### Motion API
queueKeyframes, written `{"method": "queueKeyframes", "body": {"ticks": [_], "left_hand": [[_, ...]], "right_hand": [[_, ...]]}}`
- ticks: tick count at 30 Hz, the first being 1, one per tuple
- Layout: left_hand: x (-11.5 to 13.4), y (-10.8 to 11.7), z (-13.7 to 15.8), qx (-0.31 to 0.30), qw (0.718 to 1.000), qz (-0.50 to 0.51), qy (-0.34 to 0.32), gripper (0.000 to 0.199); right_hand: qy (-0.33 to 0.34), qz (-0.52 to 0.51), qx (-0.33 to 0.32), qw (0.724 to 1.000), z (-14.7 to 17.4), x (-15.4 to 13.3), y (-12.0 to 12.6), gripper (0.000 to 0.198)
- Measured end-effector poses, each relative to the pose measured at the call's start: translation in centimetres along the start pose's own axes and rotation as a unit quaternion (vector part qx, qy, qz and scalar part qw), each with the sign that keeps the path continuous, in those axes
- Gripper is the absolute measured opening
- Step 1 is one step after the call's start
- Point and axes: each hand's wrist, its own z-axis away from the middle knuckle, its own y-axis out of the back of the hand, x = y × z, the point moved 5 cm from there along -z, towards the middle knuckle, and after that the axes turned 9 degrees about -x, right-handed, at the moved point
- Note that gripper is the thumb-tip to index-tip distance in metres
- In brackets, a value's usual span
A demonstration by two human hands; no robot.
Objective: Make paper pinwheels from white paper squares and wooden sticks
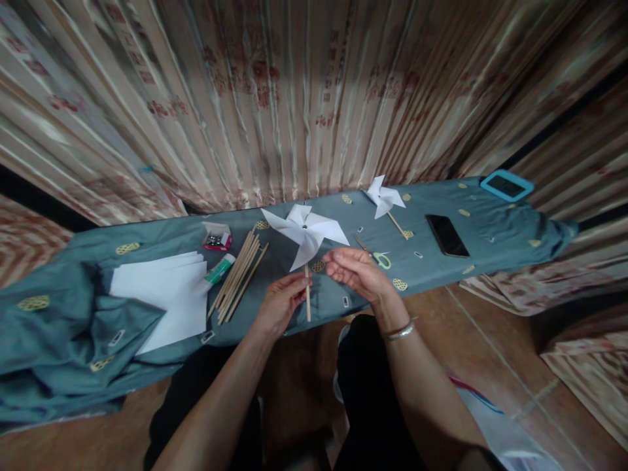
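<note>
A white paper pinwheel (314,229) with a dark pin at its centre is mounted on a thin wooden stick (308,304). My left hand (282,302) pinches that stick below the blades, holding the pinwheel up in front of me. Just right of the blades is my right hand (357,269), apart from the paper, with its fingers bent and partly spread and nothing visible in them. Behind it on the cloth lies a pair of scissors (381,260) with light green handles. A second white pinwheel (381,197) on a stick rests farther back.
A grey-green cloth (426,275) covers the long narrow surface. To the left are white paper sheets (171,294), a green and white glue stick (220,269), a bundle of wooden sticks (238,278) and a small box of pins (216,238). A phone (447,235) and blue-framed device (507,186) lie right.
</note>
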Motion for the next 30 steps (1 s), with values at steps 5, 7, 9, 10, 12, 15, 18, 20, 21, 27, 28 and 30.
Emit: {"method": "queueKeyframes", "body": {"ticks": [5,7,9,10,12,15,18,20,21,27,28,30], "left_hand": [[0.1,-0.1,0.2,-0.014,1.000,-0.007,0.011,0.032],[0.1,-0.2,0.4,-0.020,1.000,-0.010,0.012,0.031],[0.2,-0.2,0.4,-0.021,1.000,-0.009,0.012,0.031],[0.2,-0.2,0.4,-0.021,1.000,-0.009,0.013,0.032],[0.1,-0.2,0.4,-0.021,1.000,-0.012,0.014,0.031],[0.1,-0.2,0.4,-0.022,0.999,-0.019,0.012,0.031],[0.1,-0.1,0.3,-0.018,1.000,-0.019,0.009,0.032],[0.2,-0.1,0.3,-0.017,1.000,-0.016,0.009,0.033],[0.2,-0.1,0.3,-0.017,1.000,-0.014,0.010,0.034],[0.2,-0.1,0.2,-0.012,1.000,-0.015,0.008,0.034],[0.2,-0.1,0.2,-0.009,1.000,-0.014,0.008,0.034],[0.2,0.0,0.2,-0.002,1.000,-0.010,0.008,0.033]], "right_hand": [[0.171,-0.008,0.244,0.955,0.3,-1.8,5.1,0.029],[0.195,0.050,0.311,0.929,0.3,-1.9,6.2,0.028],[0.192,0.089,0.329,0.920,0.1,-1.8,6.7,0.028],[0.185,0.099,0.325,0.922,-0.1,-1.6,6.7,0.028],[0.164,0.109,0.314,0.929,-0.4,-1.4,6.7,0.029],[0.135,0.110,0.303,0.937,-0.6,-1.1,6.5,0.032],[0.120,0.089,0.296,0.943,-0.7,-1.0,6.2,0.033],[0.115,0.072,0.289,0.947,-0.7,-0.9,5.9,0.034],[0.113,0.066,0.286,0.949,-0.6,-0.8,5.8,0.035],[0.100,0.079,0.271,0.954,-0.4,-0.5,5.1,0.036],[0.098,0.081,0.268,0.955,-0.4,-0.4,4.9,0.036],[0.093,0.079,0.263,0.957,-0.3,-0.3,4.6,0.036]]}}
